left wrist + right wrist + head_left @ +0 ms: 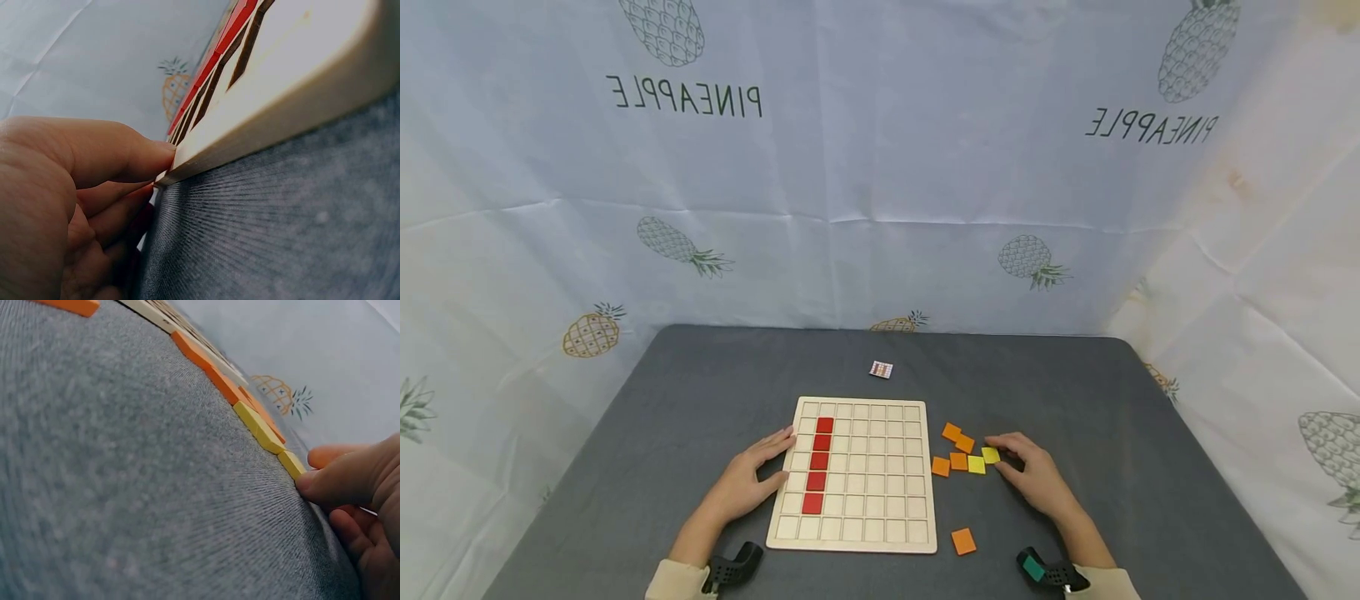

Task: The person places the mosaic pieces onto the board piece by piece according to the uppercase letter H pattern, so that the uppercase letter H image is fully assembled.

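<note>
A wooden grid board [872, 483] lies flat on the dark table, with a column of several red square tiles [815, 481] in its left part. My left hand [747, 479] rests at the board's left edge, thumb and fingertips against the rim; the left wrist view shows the thumb [137, 153] touching that edge. To the board's right, my right hand [1033, 475] pinches a yellow tile [990, 455] between thumb and forefinger, low at the tabletop. A second yellow tile [976, 465] lies right beside it, at the end of a row with orange tiles [958, 461].
Two more orange tiles [951, 431] lie just behind the row. A lone orange tile [963, 541] sits nearer the front, right of the board. Behind the board is a small printed card [881, 369]. A pineapple-print cloth [865, 167] hangs past the table's far edge.
</note>
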`<state>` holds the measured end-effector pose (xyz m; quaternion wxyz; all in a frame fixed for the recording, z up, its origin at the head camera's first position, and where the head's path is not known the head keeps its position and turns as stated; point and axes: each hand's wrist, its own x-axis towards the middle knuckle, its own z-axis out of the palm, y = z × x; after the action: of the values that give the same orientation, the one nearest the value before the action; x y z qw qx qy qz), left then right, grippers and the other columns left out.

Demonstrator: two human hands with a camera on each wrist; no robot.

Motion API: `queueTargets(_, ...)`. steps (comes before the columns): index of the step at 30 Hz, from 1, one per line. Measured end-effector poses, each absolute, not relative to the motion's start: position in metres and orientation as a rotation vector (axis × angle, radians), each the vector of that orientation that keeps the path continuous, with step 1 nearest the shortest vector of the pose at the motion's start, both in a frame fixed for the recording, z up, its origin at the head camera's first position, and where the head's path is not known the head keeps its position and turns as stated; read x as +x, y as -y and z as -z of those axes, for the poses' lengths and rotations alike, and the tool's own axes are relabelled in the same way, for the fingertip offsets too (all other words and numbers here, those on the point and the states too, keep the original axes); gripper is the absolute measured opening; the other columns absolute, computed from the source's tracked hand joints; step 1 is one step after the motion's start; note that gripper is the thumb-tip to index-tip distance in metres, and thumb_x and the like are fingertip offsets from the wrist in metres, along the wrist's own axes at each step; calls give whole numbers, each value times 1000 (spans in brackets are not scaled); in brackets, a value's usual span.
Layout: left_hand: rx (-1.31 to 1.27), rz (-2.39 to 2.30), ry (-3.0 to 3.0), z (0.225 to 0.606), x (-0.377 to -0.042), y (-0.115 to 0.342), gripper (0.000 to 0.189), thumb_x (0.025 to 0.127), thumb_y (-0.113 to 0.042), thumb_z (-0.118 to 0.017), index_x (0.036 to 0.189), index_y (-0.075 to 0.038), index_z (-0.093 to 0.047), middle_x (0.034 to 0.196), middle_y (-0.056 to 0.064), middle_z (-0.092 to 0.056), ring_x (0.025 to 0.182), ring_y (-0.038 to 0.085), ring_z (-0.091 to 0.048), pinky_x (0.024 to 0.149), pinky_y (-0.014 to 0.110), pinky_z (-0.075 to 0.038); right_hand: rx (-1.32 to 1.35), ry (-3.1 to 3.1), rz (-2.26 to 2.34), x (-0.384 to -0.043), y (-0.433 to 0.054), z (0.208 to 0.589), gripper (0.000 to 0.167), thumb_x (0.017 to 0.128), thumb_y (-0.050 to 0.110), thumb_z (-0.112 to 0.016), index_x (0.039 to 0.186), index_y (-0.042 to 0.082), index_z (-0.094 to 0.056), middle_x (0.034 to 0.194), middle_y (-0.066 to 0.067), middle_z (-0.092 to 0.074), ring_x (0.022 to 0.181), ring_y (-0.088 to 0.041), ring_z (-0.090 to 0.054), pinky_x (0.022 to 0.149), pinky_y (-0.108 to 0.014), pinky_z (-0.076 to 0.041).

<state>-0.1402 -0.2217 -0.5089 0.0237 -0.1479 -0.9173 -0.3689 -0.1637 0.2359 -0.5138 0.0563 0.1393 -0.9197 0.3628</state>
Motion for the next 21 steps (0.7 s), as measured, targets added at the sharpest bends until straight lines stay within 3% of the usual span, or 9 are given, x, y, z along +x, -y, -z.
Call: queueTargets(21, -445, 1148, 2856, 508, -139, 221, 52, 88, -24, -66, 136, -10, -54, 146, 4, -46, 135, 30, -41, 104, 57, -37, 418, 2703, -1027, -161, -219, 504, 32, 80, 6, -74, 112, 10, -70, 102, 2, -59, 88, -15, -59, 77, -30, -52)
